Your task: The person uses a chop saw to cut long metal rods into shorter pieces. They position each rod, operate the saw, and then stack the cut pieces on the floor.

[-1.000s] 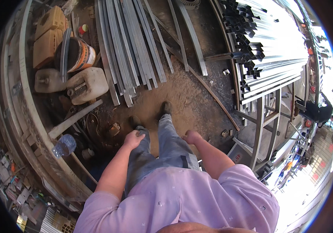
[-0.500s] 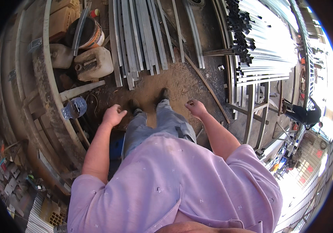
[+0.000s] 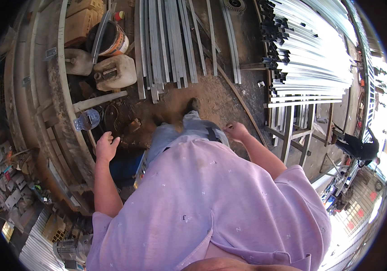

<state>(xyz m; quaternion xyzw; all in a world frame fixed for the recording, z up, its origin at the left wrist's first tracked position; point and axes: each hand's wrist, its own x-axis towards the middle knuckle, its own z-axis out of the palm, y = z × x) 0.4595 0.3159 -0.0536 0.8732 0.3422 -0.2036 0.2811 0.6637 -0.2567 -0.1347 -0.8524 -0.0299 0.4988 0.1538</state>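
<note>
My left hand (image 3: 106, 147) hangs beside the long timber-and-metal frame on the left, thumb apart from loosely bent fingers, and nothing shows in it. Just beyond it a clear plastic bottle (image 3: 87, 120) lies by the frame's bar, not touched. My right hand (image 3: 236, 132) is beside my right hip, its fingers curled in. Whatever those fingers may hold is hidden. Ahead of my feet, long grey metal profiles (image 3: 171, 40) lie on the dirty floor.
Two plastic jerrycans (image 3: 115, 73) and a bucket (image 3: 112, 38) stand at the far left. Stacked metal tubes (image 3: 311, 58) rest on a rack (image 3: 288, 131) to the right. A thin bar (image 3: 241, 97) lies across the floor. Another person (image 3: 359, 147) is at the far right.
My body and view have shifted, so floor things sit further right in view. My left hand has swung outward, nearer the bottle; my right hand is closer to my hip.
</note>
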